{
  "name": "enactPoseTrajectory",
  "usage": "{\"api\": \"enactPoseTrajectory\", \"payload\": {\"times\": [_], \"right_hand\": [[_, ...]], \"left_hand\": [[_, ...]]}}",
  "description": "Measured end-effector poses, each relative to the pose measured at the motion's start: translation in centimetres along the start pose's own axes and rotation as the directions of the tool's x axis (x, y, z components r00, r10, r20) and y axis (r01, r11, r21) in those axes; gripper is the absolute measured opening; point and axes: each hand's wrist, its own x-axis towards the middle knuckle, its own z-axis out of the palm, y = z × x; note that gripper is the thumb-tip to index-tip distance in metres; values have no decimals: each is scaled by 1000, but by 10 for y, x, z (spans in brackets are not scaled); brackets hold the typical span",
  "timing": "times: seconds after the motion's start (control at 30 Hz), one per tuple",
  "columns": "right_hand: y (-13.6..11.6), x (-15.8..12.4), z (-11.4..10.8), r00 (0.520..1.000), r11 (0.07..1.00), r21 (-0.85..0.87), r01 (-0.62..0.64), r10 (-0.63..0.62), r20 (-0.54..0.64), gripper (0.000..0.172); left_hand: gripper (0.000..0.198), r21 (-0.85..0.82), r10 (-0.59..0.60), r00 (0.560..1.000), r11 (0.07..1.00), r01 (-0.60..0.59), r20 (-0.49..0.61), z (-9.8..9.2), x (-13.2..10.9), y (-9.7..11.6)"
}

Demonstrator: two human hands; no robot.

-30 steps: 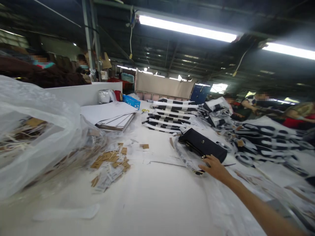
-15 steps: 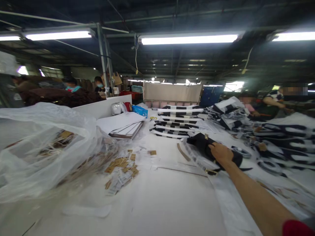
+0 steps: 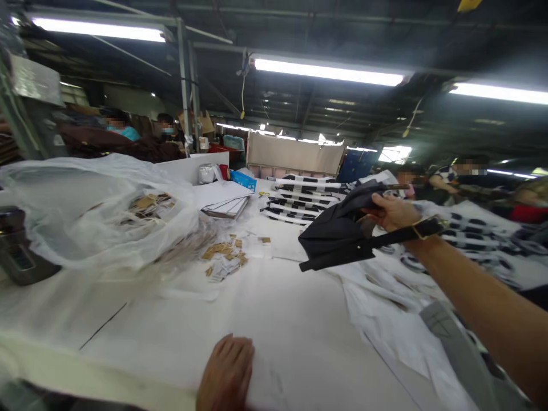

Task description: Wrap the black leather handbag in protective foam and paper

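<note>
My right hand [image 3: 391, 212] is closed on a black bag [image 3: 338, 228], held up above the right part of the table. From the bag hangs a black strap [image 3: 396, 235] with a gold-coloured buckle [image 3: 423, 228], crossing in front of my wrist. Low in the view, my left hand [image 3: 229, 371] is over the white table [image 3: 274, 319], its fingers together and curled, nothing visible in them. Beyond it lies a loose pile of brown and white tags [image 3: 225, 254], apart from both hands.
Left stand a clear plastic sack [image 3: 166, 251] of tags and a dark container [image 3: 21, 245]. White sheets [image 3: 222, 197] and a blue box [image 3: 243, 180] lie further back. Black-and-white striped pieces [image 3: 299, 200] are stacked mid-table. White wrapping [image 3: 385, 319] covers the right side. Several people work beyond.
My right hand has lifted the black bag off the table, and its strap now hangs loose. My left hand has come into view at the bottom. The view has shifted somewhat.
</note>
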Motion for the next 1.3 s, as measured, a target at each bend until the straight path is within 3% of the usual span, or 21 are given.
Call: {"api": "enactPoseTrajectory", "payload": {"times": [0.13, 0.27, 0.37, 0.47, 0.57, 0.67, 0.73, 0.93, 1.03, 1.1, 1.17, 1.23, 1.3], "right_hand": [[28, -91, 26, 960, 978, -28, -206, 208, 186, 13], [62, -159, 64, 898, 944, -102, -312, 329, 292, 18], [70, -176, 89, 870, 938, -122, -324, 346, 350, 19], [70, -179, 105, 863, 934, -117, -337, 356, 360, 18], [74, -180, 109, 872, 933, -95, -346, 357, 335, 19], [84, -181, 101, 880, 930, -48, -364, 360, 309, 18], [93, -183, 93, 886, 925, 13, -380, 360, 292, 16], [127, -222, 72, 947, 885, 336, -322, 302, 113, 19], [154, -255, 58, 966, 874, 412, -257, 247, 77, 26], [174, -275, 38, 971, 935, 271, -228, 197, 136, 23], [192, -287, 10, 975, 993, -17, -114, 116, 191, 19], [210, -289, -24, 978, 953, -294, 75, -14, 207, 19], [229, -281, -59, 970, 841, -492, 225, -147, 192, 23]], "left_hand": [[21, -68, -98, 994, 993, 102, 57, -7, 2, 10], [18, -225, -236, 968, 951, 212, -87, -29, 2, 21], [17, -344, -254, 959, 918, 198, -125, -54, 8, 40], [16, -426, -225, 973, 887, 180, -58, -65, 19, 60], [20, -526, -355, 931, 778, 343, 82, -58, 29, 70], [19, -591, -504, 824, 592, 548, 259, -46, 37, 73], [19, -601, -520, 776, 508, 617, 357, -40, 42, 75], [27, -637, -494, 689, 305, 708, 530, -35, 56, 88], [32, -654, -401, 679, 223, 723, 614, -31, 61, 89], [35, -668, -374, 685, 199, 717, 625, -28, 64, 89], [37, -688, -374, 679, 133, 713, 632, -24, 67, 90], [39, -702, -376, 661, 39, 711, 649, -20, 70, 93], [39, -708, -369, 651, -24, 706, 663, -16, 74, 99]]}}
